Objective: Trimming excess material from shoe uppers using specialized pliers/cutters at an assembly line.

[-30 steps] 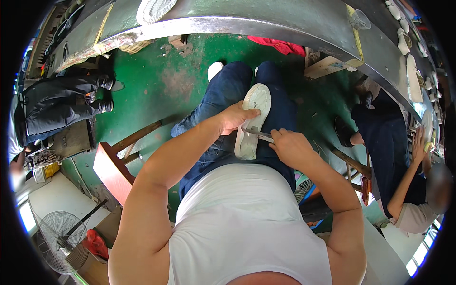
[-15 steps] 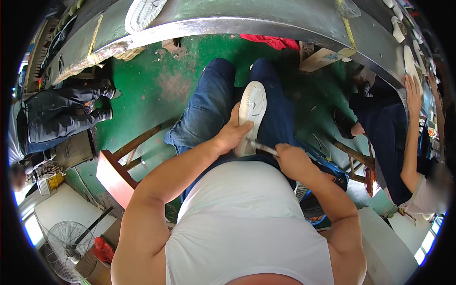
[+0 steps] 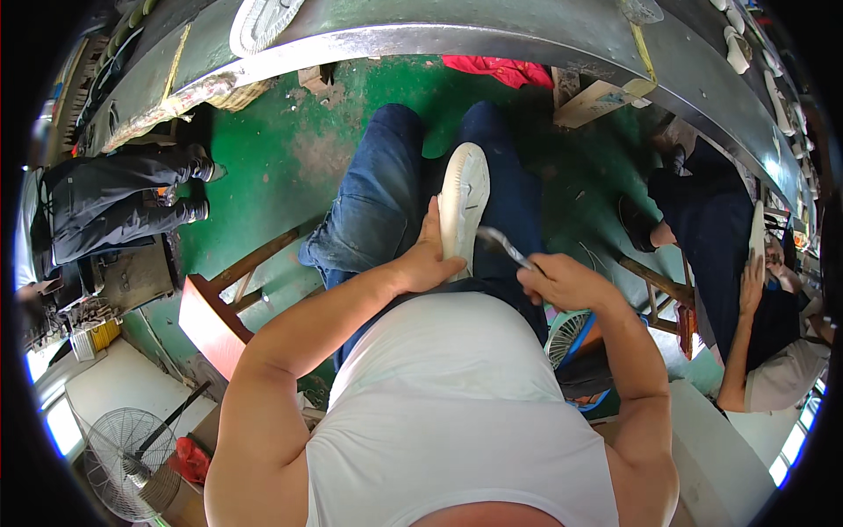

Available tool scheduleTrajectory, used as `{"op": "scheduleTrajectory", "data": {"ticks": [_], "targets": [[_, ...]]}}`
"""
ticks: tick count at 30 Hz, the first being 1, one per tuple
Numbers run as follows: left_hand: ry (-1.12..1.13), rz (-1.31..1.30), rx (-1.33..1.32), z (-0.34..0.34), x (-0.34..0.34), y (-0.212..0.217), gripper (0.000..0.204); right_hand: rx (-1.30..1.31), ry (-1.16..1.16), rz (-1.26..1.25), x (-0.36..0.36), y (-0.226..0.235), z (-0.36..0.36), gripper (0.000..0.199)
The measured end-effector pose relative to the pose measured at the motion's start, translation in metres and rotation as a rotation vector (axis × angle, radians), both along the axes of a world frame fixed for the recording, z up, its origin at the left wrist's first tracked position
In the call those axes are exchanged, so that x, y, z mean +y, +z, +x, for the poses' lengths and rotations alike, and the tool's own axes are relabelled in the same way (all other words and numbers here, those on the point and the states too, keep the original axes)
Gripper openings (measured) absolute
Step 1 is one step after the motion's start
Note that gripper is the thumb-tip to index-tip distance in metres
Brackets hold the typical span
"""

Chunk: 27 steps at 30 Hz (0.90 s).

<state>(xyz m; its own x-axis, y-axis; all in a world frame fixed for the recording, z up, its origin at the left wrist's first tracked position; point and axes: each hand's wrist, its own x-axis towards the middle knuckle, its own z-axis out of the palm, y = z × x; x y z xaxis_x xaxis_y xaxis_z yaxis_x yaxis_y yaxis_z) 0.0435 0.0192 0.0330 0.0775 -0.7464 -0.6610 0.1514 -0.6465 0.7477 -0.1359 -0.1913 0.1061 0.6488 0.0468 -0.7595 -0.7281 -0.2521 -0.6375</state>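
Left hand (image 3: 428, 259) grips white shoe sole (image 3: 463, 204); right hand (image 3: 562, 281) grips metal tool (image 3: 502, 246)

Single head-worn fisheye view, looking steeply down and close over the seated person's lap toward the green floor (image 3: 263, 158).

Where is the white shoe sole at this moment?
In the head view, the white shoe sole lies centre, on the person's lap, held by the left hand.
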Motion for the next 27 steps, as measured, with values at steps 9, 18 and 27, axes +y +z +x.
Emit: {"op": "scheduleTrajectory", "data": {"ticks": [9,18,27], "targets": [[0.436,-0.364,0.521,0.041,0.017,0.033,0.083,-0.307,-0.428,0.122,0.023,-0.081,-0.017,0.042],[0.481,-0.656,0.049,0.189,-0.147,0.196,0.064,-0.205,-0.638,0.396,0.01,-0.111,-0.016,0.044],[-0.512,-0.246,-2.126,0.308,-0.41,0.113,0.042,-0.131,-0.628,0.48,-0.001,-0.092,0.0,0.048]]}}
